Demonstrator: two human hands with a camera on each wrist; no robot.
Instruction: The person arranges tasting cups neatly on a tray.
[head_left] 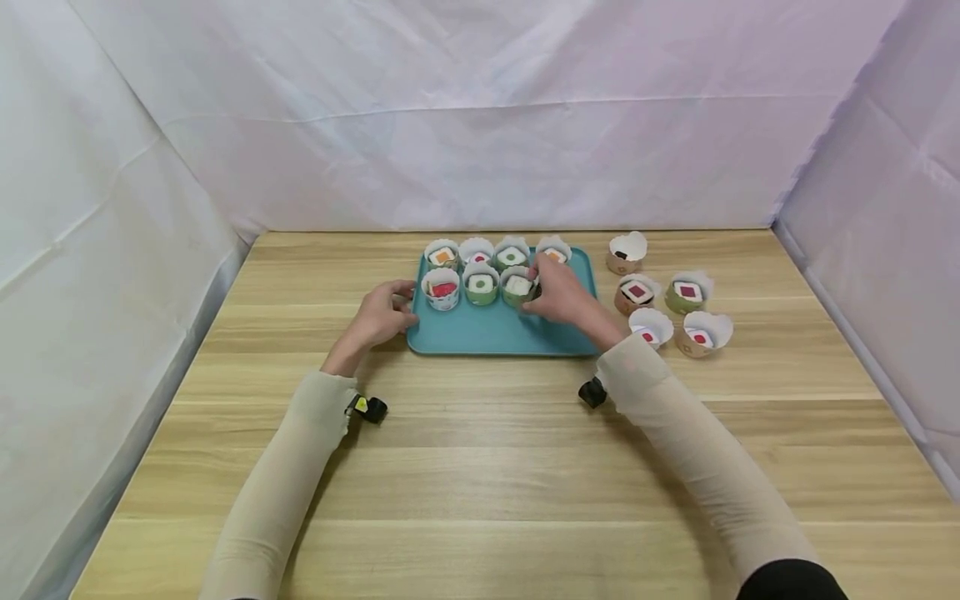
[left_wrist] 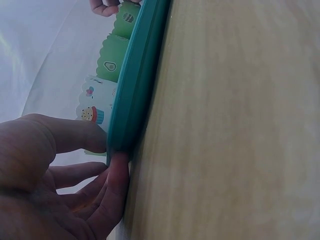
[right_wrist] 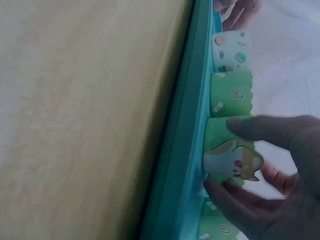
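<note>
Green animal-print paper cup [right_wrist: 220,159], pinched between the right hand's [head_left: 561,293] thumb and fingers over the tray [head_left: 487,335] that the left hand [head_left: 381,312] grips, is presumably light, thin-walled, crushable: hold gently, low on opposite sides.

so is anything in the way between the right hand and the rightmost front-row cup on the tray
Nothing visible: the right hand has its fingers on both sides of that cup, on the tray.
</note>
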